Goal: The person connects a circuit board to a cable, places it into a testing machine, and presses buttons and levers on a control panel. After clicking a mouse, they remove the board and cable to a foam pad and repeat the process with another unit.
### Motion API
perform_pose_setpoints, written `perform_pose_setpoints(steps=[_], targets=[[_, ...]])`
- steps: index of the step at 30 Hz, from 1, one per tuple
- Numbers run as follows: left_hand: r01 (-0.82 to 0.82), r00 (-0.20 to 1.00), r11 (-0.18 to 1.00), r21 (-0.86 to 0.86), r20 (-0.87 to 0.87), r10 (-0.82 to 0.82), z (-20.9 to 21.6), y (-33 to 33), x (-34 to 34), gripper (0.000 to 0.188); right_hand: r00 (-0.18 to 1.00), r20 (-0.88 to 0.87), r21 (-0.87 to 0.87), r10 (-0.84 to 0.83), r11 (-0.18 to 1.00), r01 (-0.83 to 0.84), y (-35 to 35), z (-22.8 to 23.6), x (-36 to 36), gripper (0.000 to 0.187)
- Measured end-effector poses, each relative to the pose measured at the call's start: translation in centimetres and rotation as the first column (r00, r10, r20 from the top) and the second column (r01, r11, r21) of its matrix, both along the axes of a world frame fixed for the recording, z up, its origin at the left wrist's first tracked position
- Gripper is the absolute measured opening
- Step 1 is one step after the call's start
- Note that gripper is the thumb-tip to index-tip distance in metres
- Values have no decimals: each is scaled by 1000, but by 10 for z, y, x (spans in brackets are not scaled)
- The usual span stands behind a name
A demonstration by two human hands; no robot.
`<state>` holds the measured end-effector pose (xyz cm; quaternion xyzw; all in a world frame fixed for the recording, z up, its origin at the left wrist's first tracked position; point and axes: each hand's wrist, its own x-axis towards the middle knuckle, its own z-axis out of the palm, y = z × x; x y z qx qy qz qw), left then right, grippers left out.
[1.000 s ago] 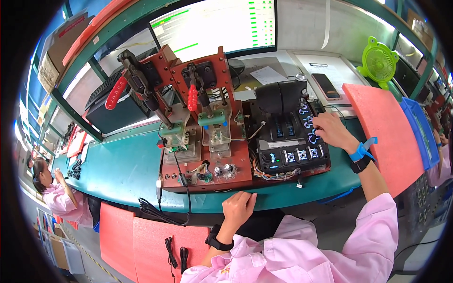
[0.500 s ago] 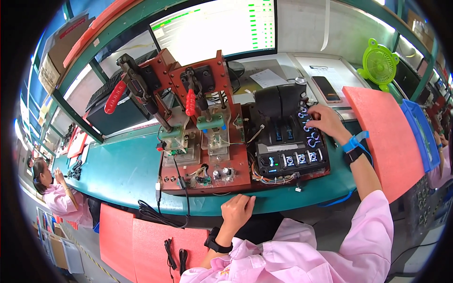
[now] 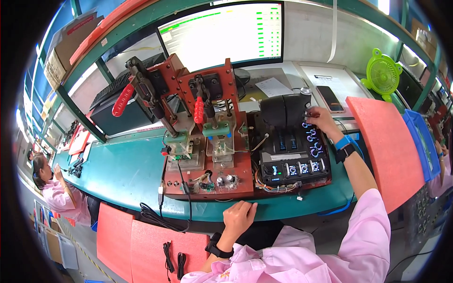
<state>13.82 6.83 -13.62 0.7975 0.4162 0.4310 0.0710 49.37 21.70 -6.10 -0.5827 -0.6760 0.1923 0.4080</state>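
Note:
A black control unit (image 3: 292,155) with two throttle levers and lit blue knobs sits on the green bench. My right hand (image 3: 321,118) rests on its upper right corner, fingertips on the topmost knobs beside the levers. To its left stands a red-brown test fixture (image 3: 207,141) with two red-handled toggle clamps and small circuit boards. My left hand (image 3: 238,218) lies loosely curled on the bench's front edge, just below the fixture, holding nothing.
A monitor (image 3: 226,35) with green bars stands behind the fixture. A green fan (image 3: 382,73), a phone (image 3: 329,98) and papers lie at the back right. A red foam sheet (image 3: 384,141) and a blue bin (image 3: 422,141) are on the right. Another person (image 3: 52,188) works far left.
My right hand has moved up the control unit, from the lower right-side knobs to the topmost ones near the levers. My left hand has stayed at the bench edge.

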Motion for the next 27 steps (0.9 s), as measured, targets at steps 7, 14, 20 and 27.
perform_pose_setpoints(steps=[7,14,20,27], targets=[[0,1000,1000,-1,6,0,-1,0,0,21,999,35,-255,-14,967,23,31,10,17,25],[9,1000,1000,-10,9,-8,-3,1,-1,21,808,450,324,-380,913,249,44,62,18,37],[7,999,1000,-15,-38,-8,-3,1,-1,23,807,585,224,-76,972,-71,68,77,-91,49],[40,999,999,-17,33,-39,-2,0,-3,24,820,563,-188,-103,950,248,93,67,-147,64]])
